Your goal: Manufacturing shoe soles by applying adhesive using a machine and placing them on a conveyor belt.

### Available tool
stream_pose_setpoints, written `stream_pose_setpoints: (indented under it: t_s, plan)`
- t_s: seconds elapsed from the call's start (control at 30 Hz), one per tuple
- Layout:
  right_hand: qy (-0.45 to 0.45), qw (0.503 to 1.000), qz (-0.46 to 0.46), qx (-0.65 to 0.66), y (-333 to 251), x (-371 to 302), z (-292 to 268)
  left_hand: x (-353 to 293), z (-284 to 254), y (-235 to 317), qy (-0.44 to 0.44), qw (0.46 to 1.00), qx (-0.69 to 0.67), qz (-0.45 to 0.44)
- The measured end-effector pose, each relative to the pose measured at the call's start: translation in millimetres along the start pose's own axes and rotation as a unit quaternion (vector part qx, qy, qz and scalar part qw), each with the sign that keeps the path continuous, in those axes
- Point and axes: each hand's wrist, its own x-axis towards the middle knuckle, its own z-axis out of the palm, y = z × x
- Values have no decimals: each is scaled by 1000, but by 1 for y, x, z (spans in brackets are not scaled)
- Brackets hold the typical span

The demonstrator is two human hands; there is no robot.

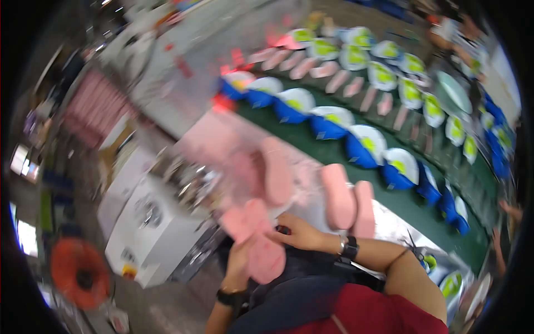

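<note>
My left hand [239, 265] grips pink insole-shaped pieces [268, 263] by their near side, low in front of my body. At least two of them overlap, one fanned out to the left. Closed fingers of my right hand [303, 232] hold a small dark object [283, 229] with a reddish spot, close to the pieces' right edge; blur hides its kind. Just beyond, a thick stack of pink insoles [276, 172] stands on the pale worktable [303, 203]. Two more pink stacks, a wide one [337, 196] and a narrower one [364, 210], are right of it.
A white machine [153, 228] with metal parts stands left of the worktable. An orange round fan [80, 273] is at lower left. Beyond runs a green conveyor belt [328, 153] with rows of blue-and-white pieces [367, 146] and pink strips [336, 82]. Other people's arms [497, 245] show far right.
</note>
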Motion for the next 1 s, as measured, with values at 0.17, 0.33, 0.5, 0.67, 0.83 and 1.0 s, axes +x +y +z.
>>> stream_pose_setpoints:
  t_s: [0.17,0.33,0.5,0.67,0.83,1.0]
  plan:
    - [75,971,59,218,0,57,45,-9,-18,4,-23,995,-102,8]
    - [59,994,49,80,25,153,50,-32,-40,2,-2,992,-109,-58]
    - [136,978,30,156,5,210,65,-35,-47,-7,-44,986,-149,-55]
    - [122,992,4,35,-12,178,21,-23,-65,-29,-42,985,-163,-44]
    - [251,916,-220,-224,11,206,-12,-8,-60,-46,-75,982,-166,-55]
    - [142,986,-64,-53,83,265,35,-13,-51,-35,-86,983,-152,-53]
